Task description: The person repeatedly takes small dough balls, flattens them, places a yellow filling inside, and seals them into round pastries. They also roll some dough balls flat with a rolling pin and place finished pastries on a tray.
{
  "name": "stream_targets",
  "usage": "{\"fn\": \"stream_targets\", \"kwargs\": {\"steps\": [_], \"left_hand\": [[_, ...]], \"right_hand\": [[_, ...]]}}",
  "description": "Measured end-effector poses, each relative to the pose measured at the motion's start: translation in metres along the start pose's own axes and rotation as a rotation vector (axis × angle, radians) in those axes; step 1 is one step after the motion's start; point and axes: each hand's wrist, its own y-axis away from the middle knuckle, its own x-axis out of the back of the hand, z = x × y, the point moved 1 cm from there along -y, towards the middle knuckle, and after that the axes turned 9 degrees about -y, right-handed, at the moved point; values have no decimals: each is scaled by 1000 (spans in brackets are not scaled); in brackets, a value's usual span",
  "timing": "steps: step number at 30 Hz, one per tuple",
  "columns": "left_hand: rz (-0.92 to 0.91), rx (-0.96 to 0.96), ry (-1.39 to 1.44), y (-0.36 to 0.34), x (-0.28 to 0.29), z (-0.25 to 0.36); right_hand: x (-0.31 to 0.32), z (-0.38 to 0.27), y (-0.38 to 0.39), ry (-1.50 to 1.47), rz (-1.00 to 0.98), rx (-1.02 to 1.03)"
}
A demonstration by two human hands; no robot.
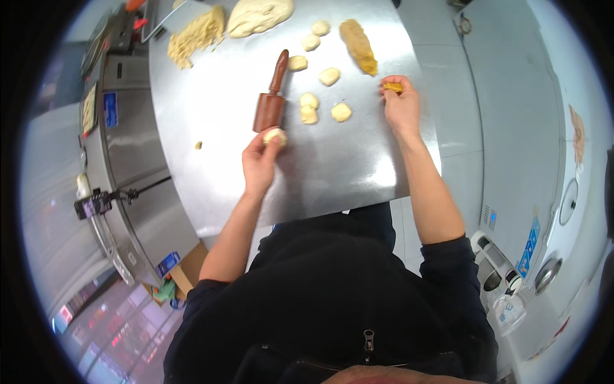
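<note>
My left hand (261,163) pinches a pale round of dough (275,136) just below a brown wooden rolling pin (269,112), which lies with one handle pointing away from me. In my right hand (401,110), thumb and fingers close on a small yellow-brown lump of filling (393,87). Just beyond it lies a long roll of the same-coloured filling (358,46). Several small dough pieces are scattered between my hands, among them a rounded dough piece (341,112) and two touching dough pieces (309,107).
All of this lies on a shiny metal table (217,141). At its far side are a large pale dough slab (259,16) and a crumbly yellow heap (197,35). A tiny crumb (198,146) lies to the left. A steel cabinet (137,121) stands beyond the left edge.
</note>
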Motion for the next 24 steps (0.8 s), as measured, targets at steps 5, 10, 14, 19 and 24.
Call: {"fn": "stream_targets", "kwargs": {"steps": [5, 10, 14, 19, 24], "left_hand": [[47, -4, 6, -18, 27, 8], [-171, 72, 285, 31, 7, -4], [-320, 83, 424, 56, -9, -23], [-295, 62, 495, 78, -5, -41], [-244, 74, 699, 100, 12, -52]], "right_hand": [[4, -20, 10, -488, -79, -118], [-4, -25, 59, -604, -407, -93], [-28, -15, 109, -483, -495, 4], [-57, 3, 180, -180, -427, 88], [-81, 11, 245, -79, -439, 252]]}}
